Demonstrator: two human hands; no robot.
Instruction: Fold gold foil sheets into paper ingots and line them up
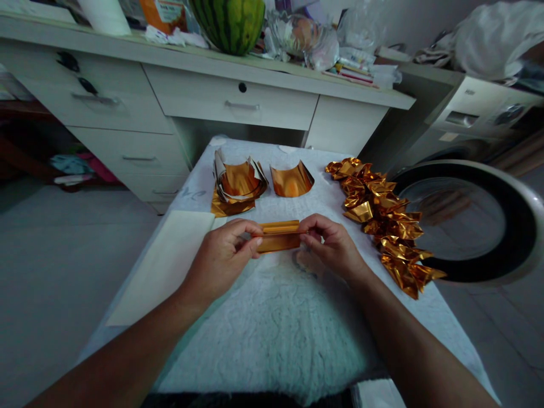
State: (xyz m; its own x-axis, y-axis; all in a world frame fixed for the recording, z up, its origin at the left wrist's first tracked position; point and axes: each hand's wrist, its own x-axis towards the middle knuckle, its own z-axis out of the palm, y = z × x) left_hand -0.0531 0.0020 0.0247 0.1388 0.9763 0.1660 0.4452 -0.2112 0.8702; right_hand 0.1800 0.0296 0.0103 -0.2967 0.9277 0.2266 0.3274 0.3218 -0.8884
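A shiny gold foil paper sheet [278, 242], folded or rolled along its far edge, is stretched between my two hands above the cloth-covered table. My left hand [225, 252] pinches its left end between thumb and fingers. At the opposite end, my right hand [329, 243] grips the sheet in the same way. Beyond my hands lies a curled stack of gold foil papers [240, 180] with pale undersides. A single curved foil sheet [292, 180] rests beside that stack. Crumpled, folded gold foil pieces [382, 221] form a long pile to the right.
A pale flat board or sheet [164, 263] lies on the table's left side. Behind stands a white drawer cabinet [238, 96] bearing a watermelon [229, 22] and plastic bags. A washing machine's open round door [463, 221] juts beside the table's right edge.
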